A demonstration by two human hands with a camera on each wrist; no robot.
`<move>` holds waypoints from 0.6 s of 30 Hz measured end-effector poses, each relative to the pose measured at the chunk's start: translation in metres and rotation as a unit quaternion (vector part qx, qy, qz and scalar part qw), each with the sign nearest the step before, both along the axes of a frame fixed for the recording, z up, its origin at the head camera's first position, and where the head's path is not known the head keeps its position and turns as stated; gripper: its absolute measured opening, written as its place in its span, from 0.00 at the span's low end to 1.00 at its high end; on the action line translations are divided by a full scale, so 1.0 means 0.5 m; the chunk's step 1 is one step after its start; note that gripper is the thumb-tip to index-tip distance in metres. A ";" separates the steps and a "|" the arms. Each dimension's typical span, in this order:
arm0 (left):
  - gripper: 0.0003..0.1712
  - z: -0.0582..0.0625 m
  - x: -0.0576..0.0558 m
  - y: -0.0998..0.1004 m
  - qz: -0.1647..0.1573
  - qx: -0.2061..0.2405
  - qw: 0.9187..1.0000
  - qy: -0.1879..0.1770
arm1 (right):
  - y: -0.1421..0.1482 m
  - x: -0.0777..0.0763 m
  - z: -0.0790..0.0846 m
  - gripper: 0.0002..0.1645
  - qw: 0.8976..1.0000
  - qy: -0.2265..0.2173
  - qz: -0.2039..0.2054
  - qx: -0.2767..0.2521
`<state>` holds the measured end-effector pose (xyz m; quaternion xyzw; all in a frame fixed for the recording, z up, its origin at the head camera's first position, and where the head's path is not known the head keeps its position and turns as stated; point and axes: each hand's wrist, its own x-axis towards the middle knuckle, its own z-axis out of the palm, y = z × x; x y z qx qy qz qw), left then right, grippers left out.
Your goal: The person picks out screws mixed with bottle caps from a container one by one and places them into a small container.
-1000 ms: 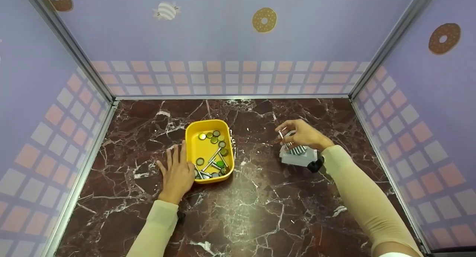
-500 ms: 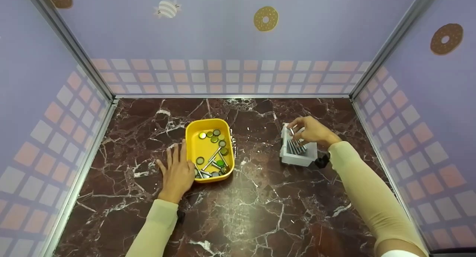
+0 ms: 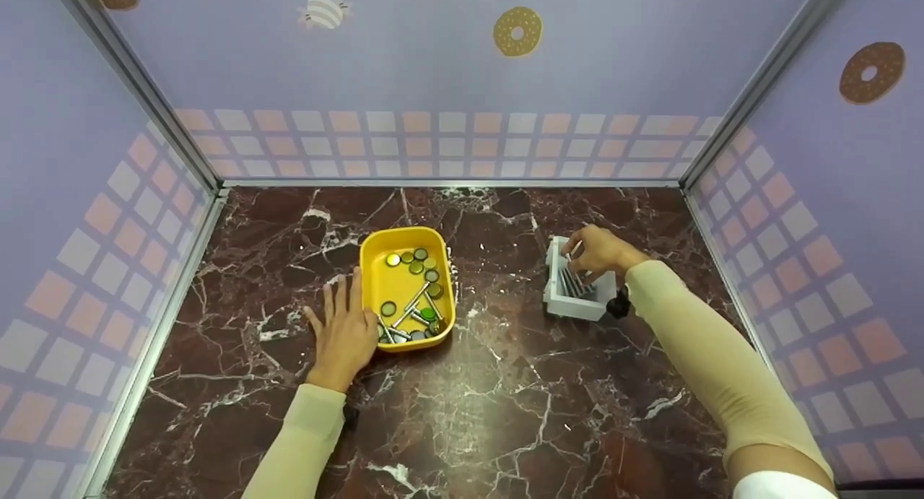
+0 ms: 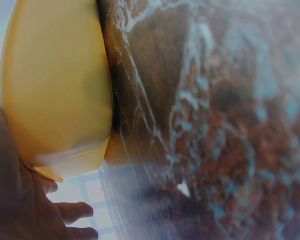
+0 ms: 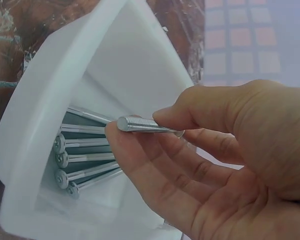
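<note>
Bolts in white box, right hand pinching another bolt — more remain in yellow tray, touched by straight-fingered left hand.

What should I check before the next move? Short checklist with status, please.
1. Grip on the bolt: ok, the right hand pinches it between thumb and finger.
2. Held bolt over the white bin: ok, it is at the opening in the right wrist view.
3. Held bolt clear of the binned bolts: cannot tell, fingers hide part of the gap.
4. Orientation, if matching matters: not ok, its threaded end faces the side where the visible binned heads lie.
5. Yellow tray steadied: looks ok, the left hand touches its side.
6. Tray free of bolts: not ok, several lie among the caps.
</note>
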<state>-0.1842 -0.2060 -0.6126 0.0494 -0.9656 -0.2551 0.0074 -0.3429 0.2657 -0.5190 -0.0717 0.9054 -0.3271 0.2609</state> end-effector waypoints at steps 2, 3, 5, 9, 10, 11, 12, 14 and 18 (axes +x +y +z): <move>0.45 0.000 0.000 -0.001 0.001 0.000 1.000 0.000 | -0.006 -0.005 -0.003 0.24 1.000 -0.003 0.004 0.007; 0.45 -0.001 0.000 -0.001 0.002 0.001 1.000 0.000 | -0.009 -0.007 -0.005 0.24 1.000 -0.003 0.006 0.011; 0.45 -0.002 -0.001 -0.001 0.003 -0.001 1.000 -0.001 | -0.012 -0.010 -0.008 0.25 1.000 -0.005 0.009 0.010; 0.45 -0.004 -0.002 -0.001 0.006 -0.003 1.000 -0.002 | -0.015 -0.014 -0.013 0.24 1.000 0.003 0.011 0.006; 0.45 -0.004 -0.002 -0.001 0.006 -0.003 1.000 -0.002 | -0.016 -0.015 -0.013 0.23 1.000 0.003 0.009 0.002; 0.45 -0.003 -0.002 -0.001 0.005 -0.003 1.000 -0.001 | -0.015 -0.015 -0.013 0.23 1.000 0.002 0.007 -0.001; 0.45 -0.003 -0.002 -0.001 0.004 -0.002 1.000 -0.001 | -0.015 -0.015 -0.012 0.22 1.000 0.004 0.003 0.000; 0.45 -0.002 -0.002 -0.001 0.003 -0.001 1.000 0.000 | -0.014 -0.015 -0.011 0.22 1.000 -0.001 -0.004 -0.005; 0.45 -0.001 0.001 0.000 0.002 -0.001 1.000 -0.001 | -0.011 -0.012 -0.007 0.22 1.000 0.011 -0.009 0.005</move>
